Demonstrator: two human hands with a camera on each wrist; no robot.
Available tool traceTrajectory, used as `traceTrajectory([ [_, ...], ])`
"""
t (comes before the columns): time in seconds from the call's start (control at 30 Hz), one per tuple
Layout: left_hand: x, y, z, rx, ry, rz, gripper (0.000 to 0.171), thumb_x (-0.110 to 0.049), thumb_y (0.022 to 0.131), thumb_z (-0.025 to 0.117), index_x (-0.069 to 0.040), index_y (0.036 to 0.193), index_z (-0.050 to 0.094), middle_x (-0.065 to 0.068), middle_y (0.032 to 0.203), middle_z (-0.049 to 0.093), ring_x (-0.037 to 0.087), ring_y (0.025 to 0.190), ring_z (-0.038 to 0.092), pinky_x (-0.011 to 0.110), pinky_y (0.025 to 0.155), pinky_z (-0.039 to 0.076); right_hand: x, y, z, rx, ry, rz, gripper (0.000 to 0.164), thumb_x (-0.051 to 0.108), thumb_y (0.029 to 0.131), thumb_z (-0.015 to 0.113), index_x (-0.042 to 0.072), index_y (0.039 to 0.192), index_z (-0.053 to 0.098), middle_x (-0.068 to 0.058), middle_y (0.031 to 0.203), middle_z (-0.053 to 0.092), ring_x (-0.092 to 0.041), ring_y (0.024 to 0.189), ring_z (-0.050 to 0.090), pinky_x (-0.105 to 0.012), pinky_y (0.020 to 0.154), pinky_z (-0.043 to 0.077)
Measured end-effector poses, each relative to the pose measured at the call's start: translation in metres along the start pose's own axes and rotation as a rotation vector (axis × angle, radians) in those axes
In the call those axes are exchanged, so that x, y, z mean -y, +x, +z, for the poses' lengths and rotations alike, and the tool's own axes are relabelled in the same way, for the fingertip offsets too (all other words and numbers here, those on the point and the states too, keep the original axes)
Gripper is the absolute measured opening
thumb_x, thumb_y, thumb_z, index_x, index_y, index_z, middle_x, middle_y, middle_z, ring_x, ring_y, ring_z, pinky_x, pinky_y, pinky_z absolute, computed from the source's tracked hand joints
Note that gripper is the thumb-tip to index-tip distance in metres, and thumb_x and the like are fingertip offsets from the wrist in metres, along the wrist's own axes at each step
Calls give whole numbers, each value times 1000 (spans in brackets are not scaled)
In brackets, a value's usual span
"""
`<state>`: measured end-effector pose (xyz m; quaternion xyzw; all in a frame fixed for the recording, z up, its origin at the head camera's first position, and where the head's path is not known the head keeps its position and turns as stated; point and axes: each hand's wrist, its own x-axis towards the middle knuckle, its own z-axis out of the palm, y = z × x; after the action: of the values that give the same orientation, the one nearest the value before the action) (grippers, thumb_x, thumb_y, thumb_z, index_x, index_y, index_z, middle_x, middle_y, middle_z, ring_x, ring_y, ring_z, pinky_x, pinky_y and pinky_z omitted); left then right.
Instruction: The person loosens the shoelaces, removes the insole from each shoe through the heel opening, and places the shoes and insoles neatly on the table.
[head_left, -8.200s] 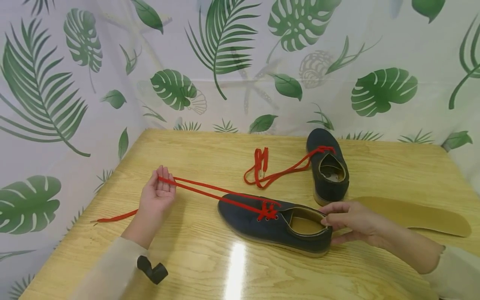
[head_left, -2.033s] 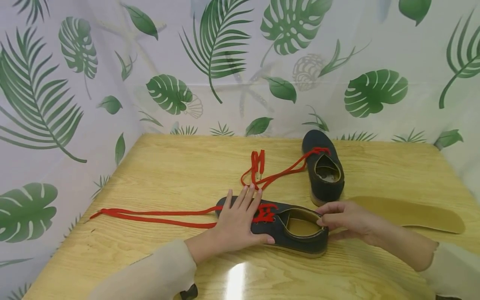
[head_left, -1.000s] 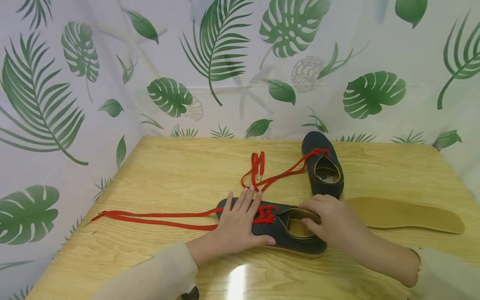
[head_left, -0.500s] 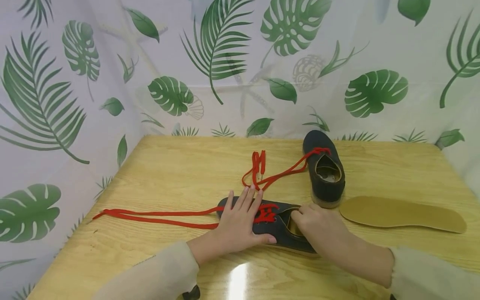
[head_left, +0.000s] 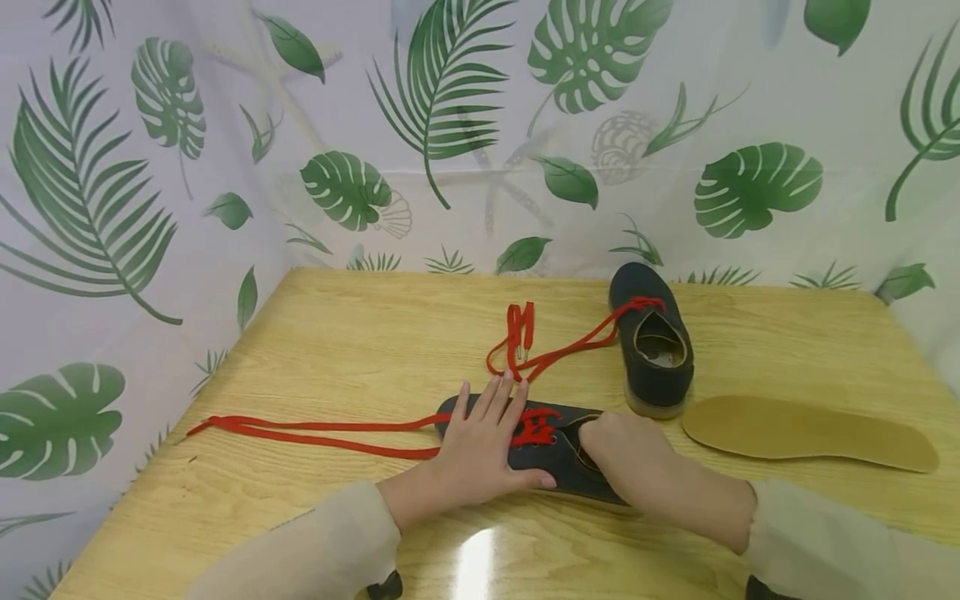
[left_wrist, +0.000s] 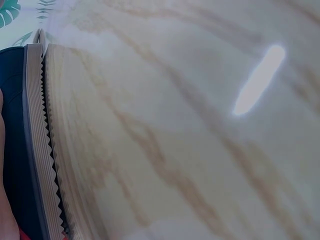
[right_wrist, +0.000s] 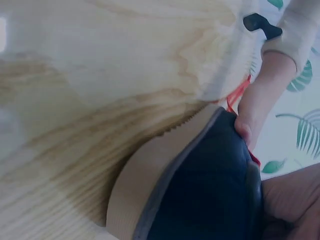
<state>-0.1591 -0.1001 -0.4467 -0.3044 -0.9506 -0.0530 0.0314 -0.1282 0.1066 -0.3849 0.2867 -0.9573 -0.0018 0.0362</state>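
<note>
A dark navy shoe (head_left: 558, 475) with red laces lies on its sole across the middle of the table, toe to the left. My left hand (head_left: 480, 450) rests spread over its toe and lower lacing, thumb along the near side. My right hand (head_left: 633, 454) reaches down into the shoe's opening from the heel end. Its fingers are hidden inside, so I cannot tell what they hold. In the right wrist view the shoe's heel and pale sole (right_wrist: 140, 185) show beside that hand. From the left wrist, the ribbed sole edge (left_wrist: 40, 140) runs along the table.
Long red lace ends (head_left: 315, 429) stretch left over the wooden table (head_left: 360, 325). Behind stands a second navy shoe (head_left: 656, 367), its red laces (head_left: 517, 342) looped beside it. A loose tan insole (head_left: 810, 433) lies at the right. Leaf-patterned cloth (head_left: 480, 192) rises behind.
Since the oldest frame, my left hand has let go of the laces and come to rest on the shoe. My right hand has moved from the heel's rim into the opening.
</note>
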Motion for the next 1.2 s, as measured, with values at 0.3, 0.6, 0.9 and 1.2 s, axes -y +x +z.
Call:
traceTrajectory([
  [0.3, -1, 1, 1, 16, 26, -16, 112, -89, 72, 18, -13, 153, 3, 10, 159, 5, 25, 146, 6, 58, 114, 6, -1, 5, -2, 57, -51, 5, 13, 2, 80, 71, 6, 70, 63, -6, 63, 56, -19, 56, 56, -35, 39, 45],
  [0.6, -4, 1, 3, 0, 1, -32, 110, -87, 75, 27, -14, 153, 2, 9, 159, 6, 26, 146, 7, 58, 114, 5, -11, 4, -7, 155, 41, 47, 15, 14, 86, 69, 12, 74, 59, 2, 65, 54, -14, 56, 51, -31, 44, 42],
  [0.9, -4, -1, 4, -2, -21, -55, 109, -88, 74, 24, -17, 154, 2, 8, 160, 6, 25, 146, 7, 57, 114, 4, -28, -3, -2, -26, 541, 23, 12, 13, 89, 65, 11, 78, 60, 9, 62, 48, -1, 52, 38, -19, 48, 35],
  [1.2, -3, 1, 7, -27, 7, -52, 108, -89, 74, 20, -18, 154, 3, 8, 160, 8, 25, 146, 8, 58, 114, 6, -43, 1, -10, 32, 791, 55, 8, 11, 89, 64, 7, 83, 66, 7, 67, 56, -3, 57, 42, -22, 51, 39],
])
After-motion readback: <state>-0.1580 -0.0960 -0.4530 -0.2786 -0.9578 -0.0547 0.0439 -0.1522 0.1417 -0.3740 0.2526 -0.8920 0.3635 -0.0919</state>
